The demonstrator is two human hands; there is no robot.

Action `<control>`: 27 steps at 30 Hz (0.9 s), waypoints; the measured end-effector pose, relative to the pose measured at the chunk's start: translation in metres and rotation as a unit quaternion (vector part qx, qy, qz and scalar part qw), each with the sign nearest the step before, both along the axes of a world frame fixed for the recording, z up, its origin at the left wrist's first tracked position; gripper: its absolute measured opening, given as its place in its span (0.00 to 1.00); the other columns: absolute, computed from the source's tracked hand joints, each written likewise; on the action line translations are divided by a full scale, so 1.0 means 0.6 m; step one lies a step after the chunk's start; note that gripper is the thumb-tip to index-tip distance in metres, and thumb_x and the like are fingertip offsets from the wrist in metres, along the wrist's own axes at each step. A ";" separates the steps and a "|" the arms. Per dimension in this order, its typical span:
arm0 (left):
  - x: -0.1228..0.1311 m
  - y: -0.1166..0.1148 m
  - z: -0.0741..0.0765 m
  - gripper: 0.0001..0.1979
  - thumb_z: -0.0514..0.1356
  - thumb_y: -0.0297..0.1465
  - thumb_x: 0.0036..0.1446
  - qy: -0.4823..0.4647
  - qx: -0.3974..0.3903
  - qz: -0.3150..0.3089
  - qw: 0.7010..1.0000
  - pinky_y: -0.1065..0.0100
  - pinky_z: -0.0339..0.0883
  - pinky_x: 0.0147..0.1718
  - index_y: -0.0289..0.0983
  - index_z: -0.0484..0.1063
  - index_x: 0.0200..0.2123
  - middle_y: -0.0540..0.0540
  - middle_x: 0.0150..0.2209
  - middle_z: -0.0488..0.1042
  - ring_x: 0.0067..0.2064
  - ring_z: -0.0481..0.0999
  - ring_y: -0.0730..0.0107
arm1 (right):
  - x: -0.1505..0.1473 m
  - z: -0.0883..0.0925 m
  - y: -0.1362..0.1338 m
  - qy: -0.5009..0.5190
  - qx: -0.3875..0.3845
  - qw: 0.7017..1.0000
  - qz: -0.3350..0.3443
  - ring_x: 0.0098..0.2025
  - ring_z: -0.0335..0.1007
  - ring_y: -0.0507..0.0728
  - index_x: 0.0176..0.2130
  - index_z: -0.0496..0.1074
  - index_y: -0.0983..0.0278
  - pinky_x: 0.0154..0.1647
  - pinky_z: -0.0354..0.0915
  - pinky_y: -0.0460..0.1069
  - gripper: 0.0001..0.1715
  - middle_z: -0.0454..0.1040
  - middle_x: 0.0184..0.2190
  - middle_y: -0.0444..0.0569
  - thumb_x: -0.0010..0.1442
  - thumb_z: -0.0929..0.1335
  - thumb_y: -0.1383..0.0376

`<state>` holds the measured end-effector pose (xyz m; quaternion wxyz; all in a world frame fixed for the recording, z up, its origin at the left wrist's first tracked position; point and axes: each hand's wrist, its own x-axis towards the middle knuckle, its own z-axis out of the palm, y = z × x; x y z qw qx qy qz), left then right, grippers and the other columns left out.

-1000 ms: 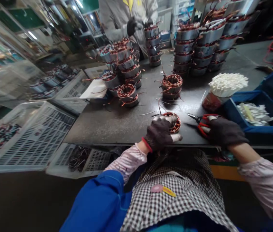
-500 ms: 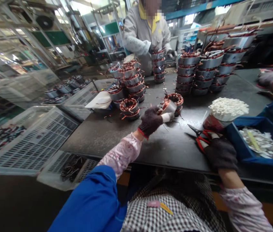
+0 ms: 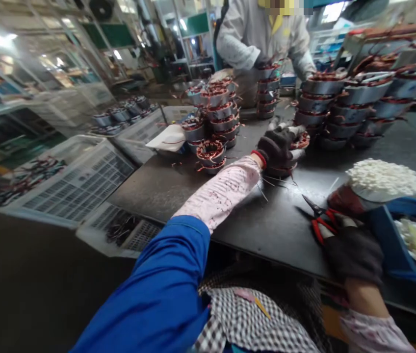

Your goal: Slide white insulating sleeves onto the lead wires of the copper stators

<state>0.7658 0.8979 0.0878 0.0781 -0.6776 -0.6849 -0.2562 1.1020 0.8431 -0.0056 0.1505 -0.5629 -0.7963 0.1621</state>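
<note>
Fingers (image 3: 297,130) of the left hand (image 3: 276,147), head view: curled around a copper-wound ring (image 3: 302,141), thumb to its near side; firmness of hold, cannot tell. Ring's location: on or just above a lower ring (image 3: 283,171), which stands on the dark table (image 3: 245,220); the glove hides any contact. Right hand (image 3: 357,252): fingers wrapped about red-handled pliers (image 3: 318,211), tips pointing away from the body, well apart from both rings. Adjacent items: stacked rings (image 3: 316,105), just beyond and to the right; loose wires (image 3: 263,192), near the lower ring's foot; cup (image 3: 346,198) of white sticks (image 3: 386,176), beside the pliers. Hazards, as judged: ring tipping or sliding, if let go off-centre; stacked rings jolted, through a wide push; cup toppled, should the pliers swing against it.
</note>
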 end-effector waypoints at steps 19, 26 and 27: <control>-0.205 -0.315 -0.115 0.20 0.81 0.44 0.65 -0.051 -0.018 0.219 0.974 0.27 0.63 0.83 0.37 0.89 0.53 0.31 0.57 0.93 0.67 0.89 0.30 | -0.019 0.020 -0.009 -0.049 -0.005 0.999 0.001 0.70 0.87 0.83 0.68 0.86 0.60 0.76 0.82 0.72 0.39 0.87 0.69 0.72 0.77 0.66 0.39; -0.035 -0.412 -0.147 0.25 0.86 0.42 0.56 -0.042 -0.063 -0.004 0.997 0.43 0.85 0.68 0.43 0.94 0.56 0.41 0.51 0.95 0.58 0.94 0.38 | -0.012 -0.015 0.007 -0.026 0.060 0.998 -0.007 0.63 0.88 0.79 0.65 0.88 0.64 0.69 0.83 0.70 0.33 0.89 0.62 0.70 0.75 0.73 0.46; -0.003 -0.413 -0.149 0.24 0.87 0.42 0.57 -0.023 -0.084 -0.025 0.996 0.43 0.86 0.67 0.42 0.94 0.54 0.40 0.48 0.95 0.55 0.95 0.39 | -0.009 -0.023 0.011 -0.012 0.078 0.997 -0.004 0.60 0.88 0.78 0.62 0.89 0.63 0.66 0.83 0.69 0.30 0.89 0.60 0.69 0.74 0.74 0.47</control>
